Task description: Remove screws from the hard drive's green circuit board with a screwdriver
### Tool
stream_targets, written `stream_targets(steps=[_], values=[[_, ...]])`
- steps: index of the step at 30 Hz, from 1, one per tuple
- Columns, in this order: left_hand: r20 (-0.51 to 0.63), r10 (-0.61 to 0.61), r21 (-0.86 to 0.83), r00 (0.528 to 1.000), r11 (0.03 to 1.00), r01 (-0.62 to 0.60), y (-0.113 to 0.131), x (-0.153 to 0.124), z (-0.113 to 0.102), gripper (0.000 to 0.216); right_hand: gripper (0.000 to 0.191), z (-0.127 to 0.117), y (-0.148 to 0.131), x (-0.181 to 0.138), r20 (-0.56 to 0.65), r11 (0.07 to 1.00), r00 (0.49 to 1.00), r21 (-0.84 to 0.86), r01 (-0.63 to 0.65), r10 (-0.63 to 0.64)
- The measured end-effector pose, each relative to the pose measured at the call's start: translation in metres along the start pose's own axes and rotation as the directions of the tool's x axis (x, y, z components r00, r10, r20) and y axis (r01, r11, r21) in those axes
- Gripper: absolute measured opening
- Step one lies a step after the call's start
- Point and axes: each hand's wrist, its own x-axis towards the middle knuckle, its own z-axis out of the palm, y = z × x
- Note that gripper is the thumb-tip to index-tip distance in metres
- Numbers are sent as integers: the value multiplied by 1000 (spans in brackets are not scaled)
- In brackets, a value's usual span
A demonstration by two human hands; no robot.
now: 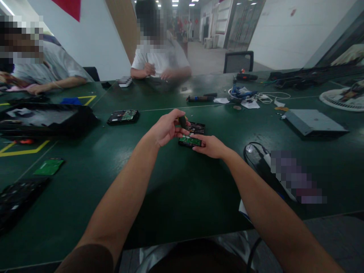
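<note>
My left hand (170,128) is closed around the dark handle of a screwdriver (182,121), which points down at a green circuit board (189,141) in a small black housing. Whether the tip touches a screw is too small to tell. Fingers of my right hand (209,146) grip the right end of that housing, thumb at the near side. Right behind it lies another open black part (197,127), partly covered by my fingers.
Left of my hands lies a black device with an exposed board (123,116). A black tray (45,117) and a loose green board (49,167) are farther left. On the right are a grey metal box (314,123) and a cable (247,155). Two people sit across the table (170,212).
</note>
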Motion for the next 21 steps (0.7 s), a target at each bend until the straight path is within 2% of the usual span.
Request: stream_targets(steps=[6, 8, 12, 15, 21], values=[[-133, 127, 207, 983, 974, -98, 2, 0, -3, 30, 71, 0, 2, 1, 5, 1000, 1000, 2, 8, -8], [-118, 121, 201, 986, 975, -96, 2, 0, -1, 30, 71, 0, 1, 0, 5, 1000, 1000, 4, 9, -9], [-24, 33, 80, 999, 996, -31, -1, -1, 5, 30, 71, -1, -1, 0, 5, 1000, 1000, -8, 10, -10], [6, 11, 25, 1000, 1000, -11, -3, 0, 5, 29, 71, -1, -1, -1, 0, 1000, 1000, -15, 7, -7], [-50, 49, 135, 998, 990, -42, 1, 2, -6, 32, 70, 0, 1, 0, 1, 1000, 1000, -14, 2, -2]])
